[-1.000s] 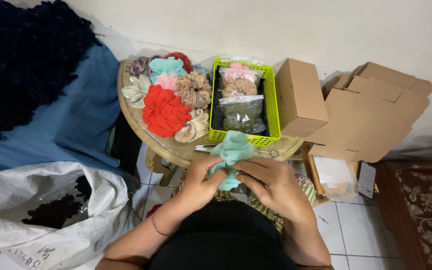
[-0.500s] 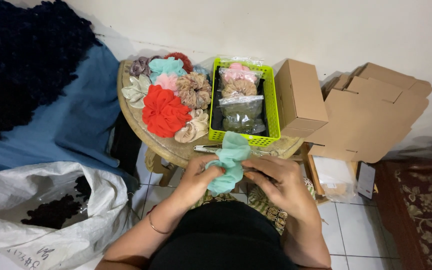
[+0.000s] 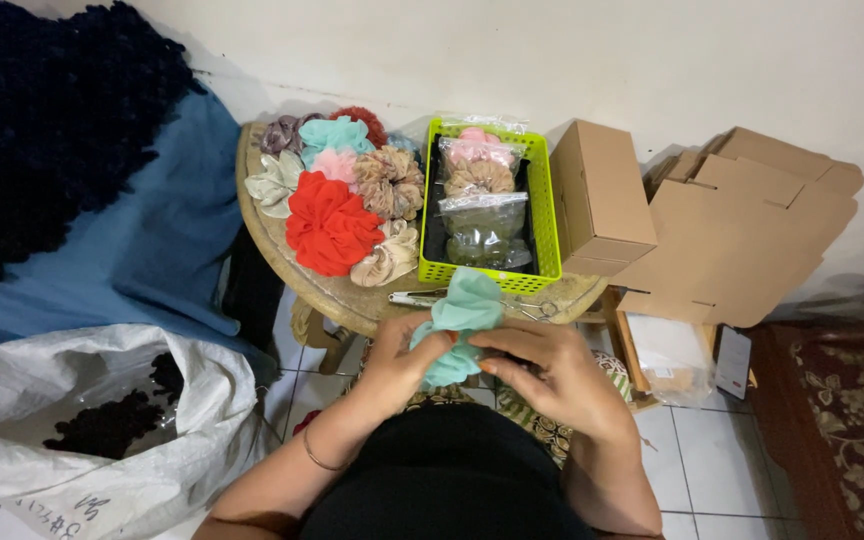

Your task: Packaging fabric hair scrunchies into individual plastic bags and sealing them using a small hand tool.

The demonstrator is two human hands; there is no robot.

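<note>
Round wooden table (image 3: 332,290), both hands (image 3: 407,360) (image 3: 552,375) gripping soft, seemingly ruffled mint scrunchie (image 3: 462,320)

Loose scrunchies (image 3: 337,215) and a lime-green basket (image 3: 542,215) are crowding the small round table (image 3: 352,300), leaving only a thin bare strip along its near edge, where tweezers (image 3: 414,297) are lying. Cardboard boxes (image 3: 602,195) are blocking the right side. A white sack (image 3: 132,430) is closing off the floor at left; bare tile (image 3: 712,450) is showing lower right.
</note>
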